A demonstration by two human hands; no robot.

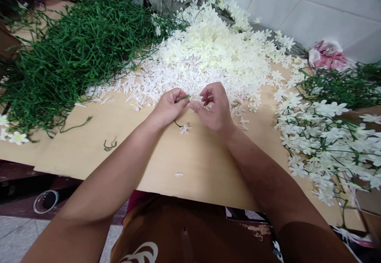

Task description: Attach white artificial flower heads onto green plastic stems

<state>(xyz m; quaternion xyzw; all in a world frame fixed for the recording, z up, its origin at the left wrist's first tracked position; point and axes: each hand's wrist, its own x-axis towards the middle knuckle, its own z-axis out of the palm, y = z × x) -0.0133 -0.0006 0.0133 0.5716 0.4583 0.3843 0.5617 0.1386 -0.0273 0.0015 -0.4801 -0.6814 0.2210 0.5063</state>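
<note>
My left hand [169, 106] is closed in a pinch on a thin green plastic flower stem [186, 96], whose tip pokes out past the fingertips. Below that hand the stem hangs down and ends in a small white bud cluster [184, 128]. Close by on the right, my right hand [216, 106] has its thumb stretched toward the stem tip and its fingers curled but apart from the thumb; I see nothing held in it. Just beyond both hands lies a heap of thin white stamen-like pieces [166, 81].
A large pile of green stems [89, 44] covers the left. White artificial petals [214, 36] are heaped at the back, by a tiled wall [321, 16]. Stemmed white flowers [336, 136] lie at the right. A loose stem bit [110, 145] rests on the cardboard-coloured tabletop [190, 155].
</note>
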